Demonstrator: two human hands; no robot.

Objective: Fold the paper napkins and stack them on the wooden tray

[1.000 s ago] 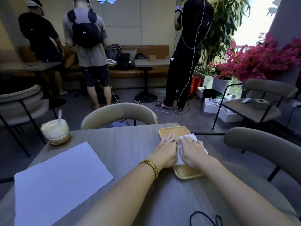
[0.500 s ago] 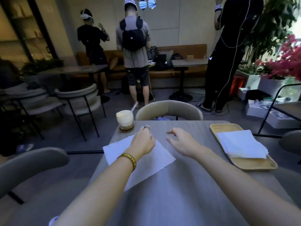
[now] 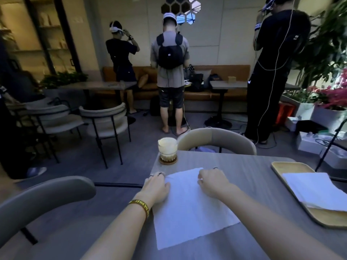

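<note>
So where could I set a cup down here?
Bare table: between the unfolded napkin and wooden tray, and the far edge right of the drink glass. Crowded: left hand and right hand on that napkin; folded napkins on the tray.

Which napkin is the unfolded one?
The large unfolded napkin lying on the bare table, touched by the left hand and right hand. The other, a smaller folded napkin, rests on the wooden tray at the right.

The wristband bears lettering too blurred to read.
</note>
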